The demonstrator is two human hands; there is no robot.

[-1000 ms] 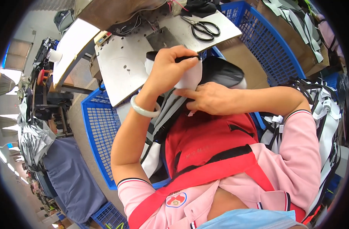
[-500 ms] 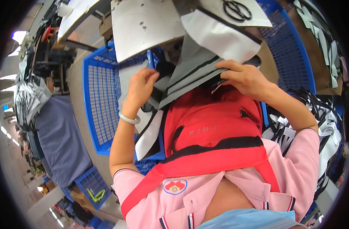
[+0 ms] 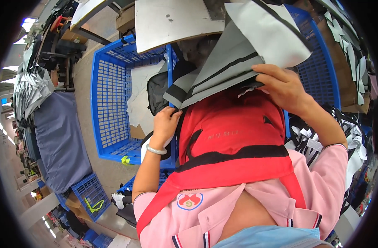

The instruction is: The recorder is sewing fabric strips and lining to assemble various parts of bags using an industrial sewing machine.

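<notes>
A grey fabric piece (image 3: 226, 62) with black stripes slopes up from my lap, a large white panel (image 3: 263, 31) folded at its far end. My right hand (image 3: 282, 84) grips its near edge on the right, thumb beneath and fingers on top. At its lower left corner, my left hand (image 3: 166, 124) is closed in a pinch on the edge, next to a short grey-and-black strip (image 3: 176, 94). Under the fabric, a red apron (image 3: 234, 128) covers my lap. Just left of the strip is a black padded fabric piece (image 3: 157, 93).
A blue plastic crate (image 3: 96, 103) stands at my left with pale sheets inside, another blue crate (image 3: 323, 66) at the far right. Ahead is a white tabletop (image 3: 176, 22). Bundles of white and black strips (image 3: 309, 142) hang by my right elbow. Dark blue cloth (image 3: 61, 140) covers a stack further left.
My left hand has come down toward me and now pinches the fabric's lower left corner. The grey piece and its white panel have shifted right, with my right hand still on the edge.
</notes>
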